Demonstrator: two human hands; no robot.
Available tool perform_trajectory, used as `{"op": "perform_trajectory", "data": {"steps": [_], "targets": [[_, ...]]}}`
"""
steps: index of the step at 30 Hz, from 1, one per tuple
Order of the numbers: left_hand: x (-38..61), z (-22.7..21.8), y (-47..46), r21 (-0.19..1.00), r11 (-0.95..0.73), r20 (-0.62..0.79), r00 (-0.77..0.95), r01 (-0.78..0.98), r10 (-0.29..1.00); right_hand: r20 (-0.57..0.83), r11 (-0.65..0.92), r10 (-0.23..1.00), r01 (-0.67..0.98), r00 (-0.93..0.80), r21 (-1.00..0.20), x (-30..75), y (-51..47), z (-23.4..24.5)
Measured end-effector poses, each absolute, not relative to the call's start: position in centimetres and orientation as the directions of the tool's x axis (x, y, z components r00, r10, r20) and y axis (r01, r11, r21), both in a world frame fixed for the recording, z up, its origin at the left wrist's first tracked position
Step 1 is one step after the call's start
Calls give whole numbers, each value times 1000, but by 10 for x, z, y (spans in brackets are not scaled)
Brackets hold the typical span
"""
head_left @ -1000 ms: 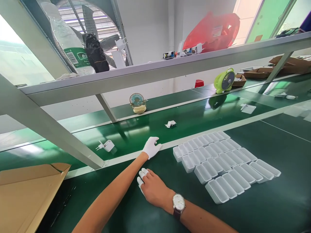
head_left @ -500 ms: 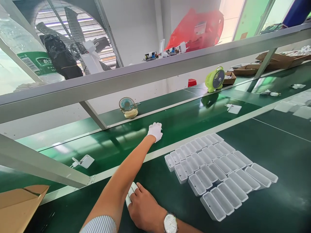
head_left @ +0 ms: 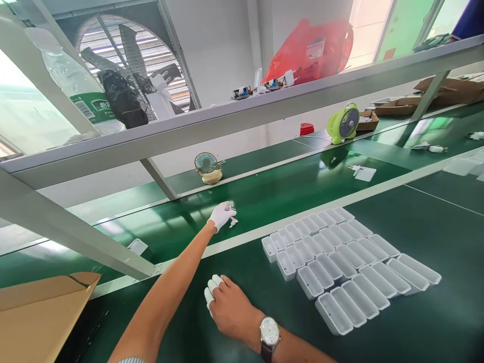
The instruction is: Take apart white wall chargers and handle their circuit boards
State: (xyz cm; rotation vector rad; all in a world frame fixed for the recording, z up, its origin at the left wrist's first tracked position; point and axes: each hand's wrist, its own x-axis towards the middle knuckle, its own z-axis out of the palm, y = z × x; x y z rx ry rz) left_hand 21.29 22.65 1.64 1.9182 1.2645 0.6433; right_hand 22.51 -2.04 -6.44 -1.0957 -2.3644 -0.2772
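My left hand [head_left: 222, 216], in a white glove, is over the green belt [head_left: 276, 186] beyond the pale rail. Its fingers are closed on a small white part [head_left: 233, 222] with a bluish bit near the fingertips; its kind is too small to tell. My right hand [head_left: 231, 308] rests low over the dark green table, white covers on several fingers and a watch [head_left: 269, 330] at the wrist. Those fingers are curled together, and what lies under them is hidden. To its right stand rows of open, translucent white plastic cases [head_left: 335, 307], side by side.
At lower left is an open cardboard box [head_left: 41, 317]. A slanted metal post [head_left: 91, 237] and an overhead shelf [head_left: 212, 108] frame the belt. White plug pieces [head_left: 365, 173] lie along it; a small fan [head_left: 207, 166] and a green fan [head_left: 343, 123] stand behind.
My left hand has drawn back leftward from farther over the belt, and a small white part now shows in its fingers. My right hand is no longer partly behind the left forearm. The view has shifted.
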Motion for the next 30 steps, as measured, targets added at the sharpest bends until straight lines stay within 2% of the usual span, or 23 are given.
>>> {"op": "perform_trajectory", "data": {"steps": [4, 7, 9, 12, 15, 16, 18, 19, 21, 25, 30], "targets": [[147, 39, 189, 919, -210, 51, 428, 333, 903, 578, 625, 689, 762, -438, -168, 227, -20, -60], [104, 51, 152, 955, -193, 75, 446, 224, 892, 652, 566, 710, 767, -266, -303, 230, -25, -49], [80, 55, 123, 968, -177, 79, 456, 177, 887, 696, 552, 708, 709, -121, -439, 231, -30, -41], [55, 57, 79, 980, -148, 68, 478, 132, 876, 612, 537, 790, 458, 21, -708, 230, -37, -35], [40, 57, 42, 978, -164, 71, 537, 127, 840, 372, 372, 928, -3, -12, -928, 226, -38, -32], [36, 56, 33, 974, -180, 77, 552, 134, 830, 285, 268, 955, -174, -79, -948, 225, -38, -31], [31, 54, 18, 967, -206, 88, 561, 152, 823, 146, 15, 952, -433, -270, -901, 223, -37, -28], [29, 53, 12, 966, -210, 93, 559, 149, 824, 110, -88, 928, -498, -356, -863, 222, -37, -26], [25, 51, 4, 967, -223, 119, 553, 125, 825, 83, -193, 893, -544, -442, -817, 222, -37, -22], [22, 47, -5, 944, -289, 178, 495, 157, 850, 72, -165, 918, -540, -391, -826, 224, -40, -17], [24, 33, -5, 865, -351, 213, 369, 360, 905, 90, 7, 980, -422, -176, -907, 222, -38, -24]]}}
